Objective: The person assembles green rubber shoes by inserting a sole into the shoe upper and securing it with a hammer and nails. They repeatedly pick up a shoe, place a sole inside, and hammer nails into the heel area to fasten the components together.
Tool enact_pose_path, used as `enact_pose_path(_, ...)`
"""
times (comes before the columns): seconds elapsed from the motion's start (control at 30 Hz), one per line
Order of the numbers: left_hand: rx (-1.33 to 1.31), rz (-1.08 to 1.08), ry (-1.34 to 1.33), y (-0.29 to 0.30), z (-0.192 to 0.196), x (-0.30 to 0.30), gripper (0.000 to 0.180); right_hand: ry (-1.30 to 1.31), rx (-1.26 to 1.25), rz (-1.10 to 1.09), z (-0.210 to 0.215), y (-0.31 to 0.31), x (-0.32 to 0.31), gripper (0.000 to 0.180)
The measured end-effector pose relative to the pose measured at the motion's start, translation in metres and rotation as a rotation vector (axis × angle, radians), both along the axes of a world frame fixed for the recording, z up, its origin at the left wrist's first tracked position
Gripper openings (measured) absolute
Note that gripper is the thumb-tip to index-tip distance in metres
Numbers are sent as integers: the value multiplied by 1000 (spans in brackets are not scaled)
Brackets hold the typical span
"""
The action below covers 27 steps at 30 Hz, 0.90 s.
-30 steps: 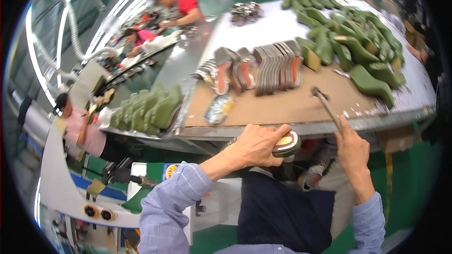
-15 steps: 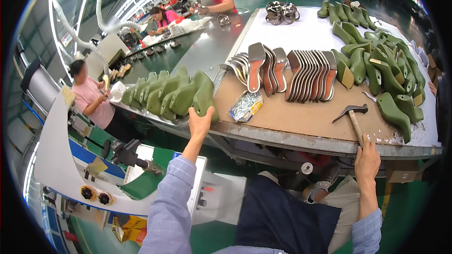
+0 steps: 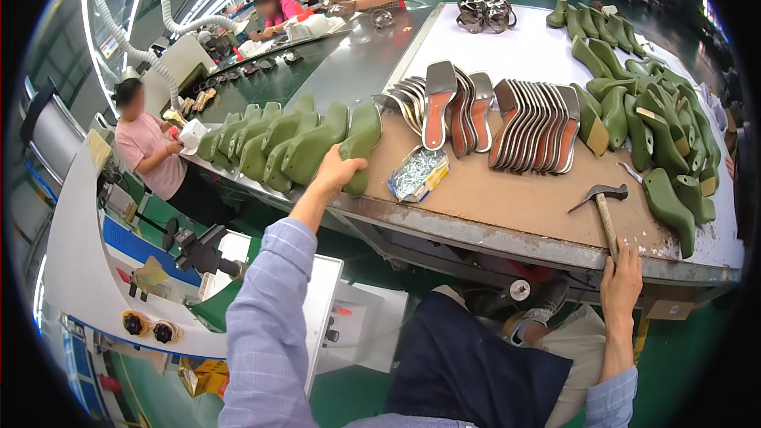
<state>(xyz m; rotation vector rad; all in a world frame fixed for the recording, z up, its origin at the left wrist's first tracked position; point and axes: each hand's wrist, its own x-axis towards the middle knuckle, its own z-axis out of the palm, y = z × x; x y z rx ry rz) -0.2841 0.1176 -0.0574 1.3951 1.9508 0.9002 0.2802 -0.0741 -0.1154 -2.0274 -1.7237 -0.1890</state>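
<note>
At the table's near left edge, my left hand grips a green shoe last, thumb and fingers closed on its lower end. This last stands at the right end of a row of similar green lasts. On the right, my right hand is wrapped round the wooden handle of a hammer, whose dark head rests over the brown board. Between the hands lie an opened pack of small nails and a stack of insoles with brownish-red undersides. More insoles lean beside them.
A large pile of green lasts covers the table's right side. Dark strappy shoe uppers lie at the back. To my left stands a white machine with black knobs. Other people work beyond the table, one in a pink shirt.
The last under my left hand has shifted right, slightly apart from its neighbour in the row. My right hand stays on the hammer handle. The view has turned a little.
</note>
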Motion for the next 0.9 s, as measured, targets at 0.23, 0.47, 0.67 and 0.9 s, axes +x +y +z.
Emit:
enact_pose_path(0.23,263,-182,1144,-15,16,-42,76,20,26,36,6,5,-6,48)
enact_pose_path(0.47,-109,-241,1283,33,13,0,71,105,-16,39,13,8,-12,45)
enact_pose_path(0.67,359,-370,1004,-4,53,-5,61,131,-14,39,9,8,-6,44)
enact_pose_path(0.9,538,-918,1438,-15,39,-58,58,131,22,57,10,8,-8,45)
